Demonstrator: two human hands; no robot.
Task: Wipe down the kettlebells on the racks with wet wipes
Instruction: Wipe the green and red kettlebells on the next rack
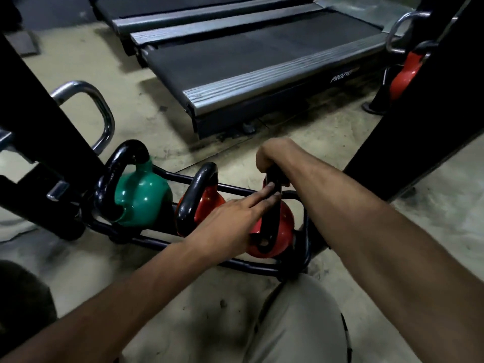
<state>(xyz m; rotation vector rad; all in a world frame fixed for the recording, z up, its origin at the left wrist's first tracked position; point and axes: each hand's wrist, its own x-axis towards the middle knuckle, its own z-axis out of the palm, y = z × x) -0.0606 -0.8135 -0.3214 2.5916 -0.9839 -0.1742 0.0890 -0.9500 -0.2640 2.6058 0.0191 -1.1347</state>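
Gripping the top of the black handle of the nearest red kettlebell (286, 226), the person's right hand (272, 161) had its fingers curled tightly round the loop. Its wrist was bent over the handle and the forearm ran off toward the lower right. The left hand (233, 221) lay open, fingers (264, 192) straight and together. Their tips touched the side of that same handle, and the arm reached in from the lower left. That kettlebell sat at the right end of a low black rack (154, 242) on the floor, beside a second red kettlebell (209, 203) and a green kettlebell (141, 200). A treadmill (248, 61) stood behind the rack, and a third red kettlebell (406, 77) showed by a black post at the far right.
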